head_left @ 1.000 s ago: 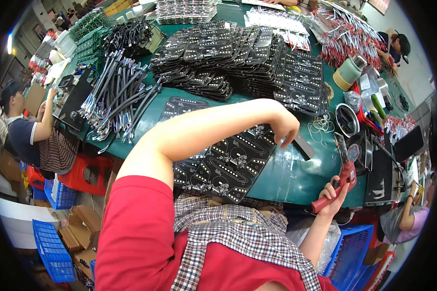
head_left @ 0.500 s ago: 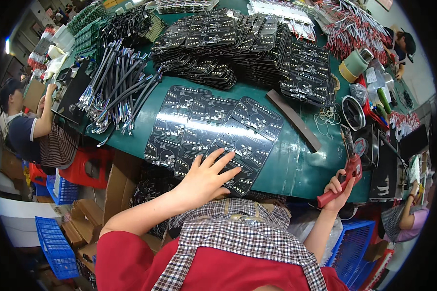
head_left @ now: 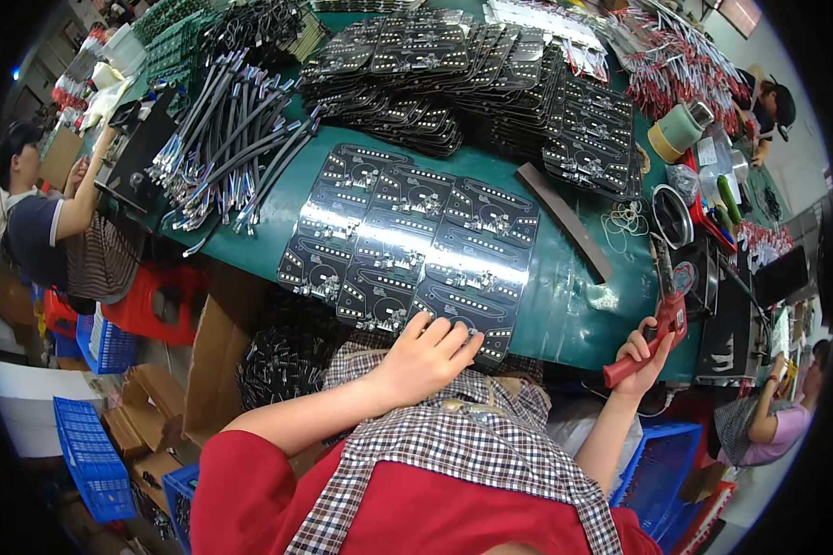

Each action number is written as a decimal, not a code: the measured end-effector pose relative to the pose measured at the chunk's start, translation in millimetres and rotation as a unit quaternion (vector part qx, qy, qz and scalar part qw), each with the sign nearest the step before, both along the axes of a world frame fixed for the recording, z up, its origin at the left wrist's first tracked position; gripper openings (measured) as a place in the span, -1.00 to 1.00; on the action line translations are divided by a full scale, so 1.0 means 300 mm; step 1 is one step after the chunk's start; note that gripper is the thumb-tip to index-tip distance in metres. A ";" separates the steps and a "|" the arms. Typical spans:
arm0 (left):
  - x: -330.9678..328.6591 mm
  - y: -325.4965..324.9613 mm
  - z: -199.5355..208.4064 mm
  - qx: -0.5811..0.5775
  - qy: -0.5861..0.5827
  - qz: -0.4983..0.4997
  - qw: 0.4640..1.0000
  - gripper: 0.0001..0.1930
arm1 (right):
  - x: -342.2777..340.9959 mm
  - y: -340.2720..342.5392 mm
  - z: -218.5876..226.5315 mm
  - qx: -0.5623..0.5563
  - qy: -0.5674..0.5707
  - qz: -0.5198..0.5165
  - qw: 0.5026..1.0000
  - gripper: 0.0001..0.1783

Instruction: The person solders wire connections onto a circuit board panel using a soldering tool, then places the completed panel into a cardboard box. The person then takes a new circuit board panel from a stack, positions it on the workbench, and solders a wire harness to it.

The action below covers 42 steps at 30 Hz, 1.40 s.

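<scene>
Several black circuit boards (head_left: 393, 242) lie side by side in columns on a green work surface (head_left: 565, 319). At their near edge, my left hand (head_left: 428, 359) rests with bent, slightly parted fingertips touching the closest board on the right. Its thumb is hidden. My right hand (head_left: 640, 359) is wrapped around the handle of a red soldering gun (head_left: 668, 326), off to the right of the boards. The tool's dark metal barrel points away from me, and a round reel shows on its side.
Beyond the boards rise stacks of more circuit boards (head_left: 426, 55). Bundled dark cables (head_left: 241, 139) lie left, a brown bar (head_left: 565, 222) right. Farther right are a green thermos (head_left: 678, 131), a round metal tin (head_left: 673, 215) and red-white wires (head_left: 680, 60). A co-worker (head_left: 51, 213) sits left.
My left hand has drawn back from lying spread on the boards to their near edge, fingers now bent. The right-hand boards sit straighter in line. My right hand keeps the soldering gun in much the same place.
</scene>
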<state>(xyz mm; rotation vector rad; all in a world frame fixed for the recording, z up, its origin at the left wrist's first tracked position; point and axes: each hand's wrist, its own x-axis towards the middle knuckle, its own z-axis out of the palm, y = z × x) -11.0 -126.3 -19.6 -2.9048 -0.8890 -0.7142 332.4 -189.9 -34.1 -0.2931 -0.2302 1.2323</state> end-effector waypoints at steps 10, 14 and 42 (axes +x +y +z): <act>-0.012 0.014 -0.027 0.012 -0.037 0.008 0.999 -0.61 | 0.005 -0.005 -0.005 -0.003 -0.007 -0.007 1.000 -0.50; -0.055 0.038 -0.043 0.039 -0.038 -0.006 0.999 -0.63 | 0.004 -0.008 -0.001 -0.016 0.014 -0.014 1.000 -0.48; -0.184 0.148 0.001 -0.058 0.071 0.115 0.989 -0.28 | 0.006 0.001 0.000 -0.008 -0.002 -0.008 1.000 -0.50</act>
